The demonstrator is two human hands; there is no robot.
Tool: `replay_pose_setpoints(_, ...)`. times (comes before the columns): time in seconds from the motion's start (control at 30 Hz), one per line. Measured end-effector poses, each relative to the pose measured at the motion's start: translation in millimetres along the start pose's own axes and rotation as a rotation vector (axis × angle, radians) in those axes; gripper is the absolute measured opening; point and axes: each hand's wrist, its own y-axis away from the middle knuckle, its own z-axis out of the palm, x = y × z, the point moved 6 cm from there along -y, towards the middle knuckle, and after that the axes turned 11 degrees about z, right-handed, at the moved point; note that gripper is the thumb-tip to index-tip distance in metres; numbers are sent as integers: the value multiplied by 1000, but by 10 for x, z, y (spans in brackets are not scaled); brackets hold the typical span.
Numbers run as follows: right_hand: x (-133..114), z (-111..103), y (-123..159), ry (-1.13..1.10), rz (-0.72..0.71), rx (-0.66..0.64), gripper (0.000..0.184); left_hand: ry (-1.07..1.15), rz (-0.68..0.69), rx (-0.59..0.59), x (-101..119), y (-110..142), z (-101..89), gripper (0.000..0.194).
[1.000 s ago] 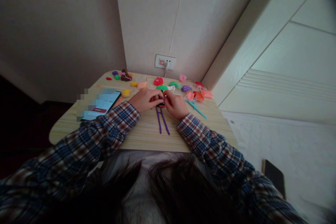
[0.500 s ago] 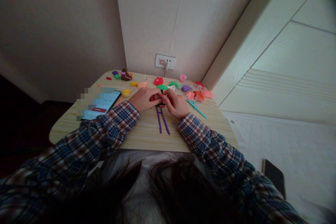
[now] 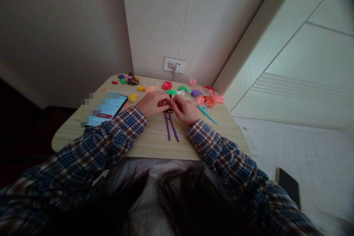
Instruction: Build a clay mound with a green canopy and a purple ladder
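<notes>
My left hand [image 3: 153,102] and my right hand [image 3: 186,110] meet over the middle of the table, fingertips bent together in a pinch. What lies between the fingers is hidden or too small to name. Just beneath them a small dark piece [image 3: 169,111] with a reddish edge shows in part. Two thin purple clay strips [image 3: 173,129] run from it toward me along the wooden table [image 3: 149,142], with a short crosspiece near their upper ends. Behind my fingers is a green clay lump [image 3: 171,92].
Left of my hands lies a phone [image 3: 106,112], its screen lit. A small brown boot-shaped figure [image 3: 132,79] stands at the back left. Several bagged clay lumps, among them a purple one [image 3: 196,93], line the back. Turquoise tools [image 3: 207,114] lie right.
My fingers have shifted slightly at the dark piece, the left fingertips curling lower and the right ones drawing in. The purple strips have stayed in place.
</notes>
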Motion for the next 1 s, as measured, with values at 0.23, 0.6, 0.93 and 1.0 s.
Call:
replay_pose_setpoints(0.23,11,-28,-5,-1,13,40,21,16,-40,28,6,-1,-22,8)
replay_pose_setpoints(0.6,19,14,-12,36,11,2,22,78,-128,27,-28,19,-12,9)
replay_pose_setpoints(0.93,30,-34,-8,-32,10,70,20,68,-126,15,-32,16,-7,12)
replay_pose_setpoints(1.0,24,-41,-2,-64,6,68,18,63,-118,18,-32,16,-8,11)
